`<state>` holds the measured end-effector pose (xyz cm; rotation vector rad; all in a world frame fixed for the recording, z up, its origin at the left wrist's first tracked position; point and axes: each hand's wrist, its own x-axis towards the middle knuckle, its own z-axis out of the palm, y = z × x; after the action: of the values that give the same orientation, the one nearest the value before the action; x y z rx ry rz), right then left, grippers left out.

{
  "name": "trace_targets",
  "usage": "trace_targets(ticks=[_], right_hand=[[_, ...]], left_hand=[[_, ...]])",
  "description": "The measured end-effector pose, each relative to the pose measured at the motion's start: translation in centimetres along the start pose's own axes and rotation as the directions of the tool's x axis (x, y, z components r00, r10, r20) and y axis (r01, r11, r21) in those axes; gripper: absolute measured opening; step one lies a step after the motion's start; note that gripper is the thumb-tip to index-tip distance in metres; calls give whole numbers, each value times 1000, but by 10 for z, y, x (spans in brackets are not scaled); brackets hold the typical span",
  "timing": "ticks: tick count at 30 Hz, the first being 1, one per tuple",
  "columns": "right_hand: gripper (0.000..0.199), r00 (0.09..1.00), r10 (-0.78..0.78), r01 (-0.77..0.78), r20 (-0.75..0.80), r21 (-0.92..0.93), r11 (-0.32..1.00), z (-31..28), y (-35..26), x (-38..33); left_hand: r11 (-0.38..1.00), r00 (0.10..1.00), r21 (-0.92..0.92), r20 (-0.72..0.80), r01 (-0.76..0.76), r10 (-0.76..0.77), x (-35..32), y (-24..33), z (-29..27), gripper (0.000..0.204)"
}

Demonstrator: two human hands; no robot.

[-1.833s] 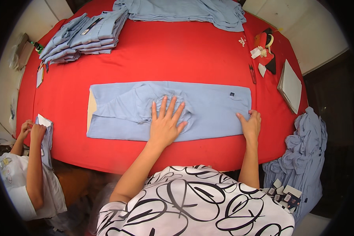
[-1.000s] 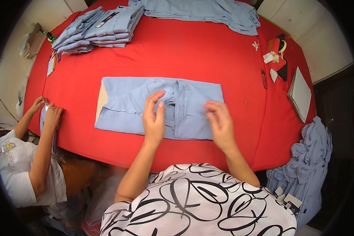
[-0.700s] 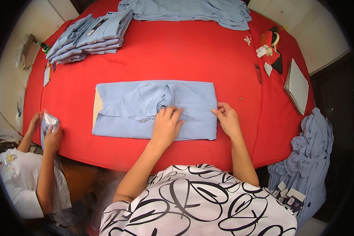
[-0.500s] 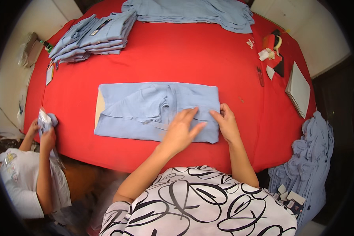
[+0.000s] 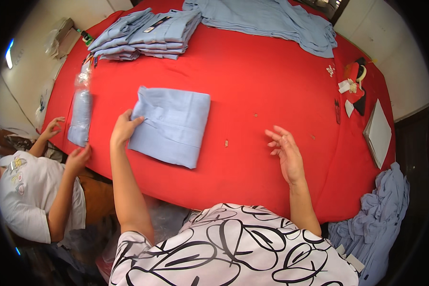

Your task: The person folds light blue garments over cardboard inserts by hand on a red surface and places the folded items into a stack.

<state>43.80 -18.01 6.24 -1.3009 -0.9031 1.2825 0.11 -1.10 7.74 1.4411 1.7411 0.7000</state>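
A light-blue garment [image 5: 174, 128], folded into a squarish packet, lies slightly tilted on the red cloth left of centre. At its left edge, my left hand [image 5: 126, 126] grips it, thumb on top and the other fingers mostly hidden. My right hand [image 5: 287, 152] is apart from the garment, over the red cloth on the right, its fingers loosely spread and holding nothing.
Folded blue garments form a stack [image 5: 159, 33] at the far left, beside a flatter blue pile [image 5: 271, 24]. A co-worker's hands are by a plastic-wrapped blue bundle [image 5: 80, 117]. White sheets [image 5: 379, 133] and a tape dispenser [image 5: 355, 78] are right, above crumpled blue garments [image 5: 376, 209].
The garment has gone from a long rectangle to a squarer folded packet, farther left. My right hand has left it. The co-worker's bundle now lies on the table.
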Motion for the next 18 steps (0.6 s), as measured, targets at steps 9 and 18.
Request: trace_targets(ticks=[9,18], right_hand=[[48,944,95,-20,316,-233,972,51,14,29],[56,892,-338,335,301,-941,46,73,25,88]], left_hand=[[967,982,236,-184,94,-50,23,-58,15,47],[1000,999,24,-43,15,-14,-101,20,132,33]])
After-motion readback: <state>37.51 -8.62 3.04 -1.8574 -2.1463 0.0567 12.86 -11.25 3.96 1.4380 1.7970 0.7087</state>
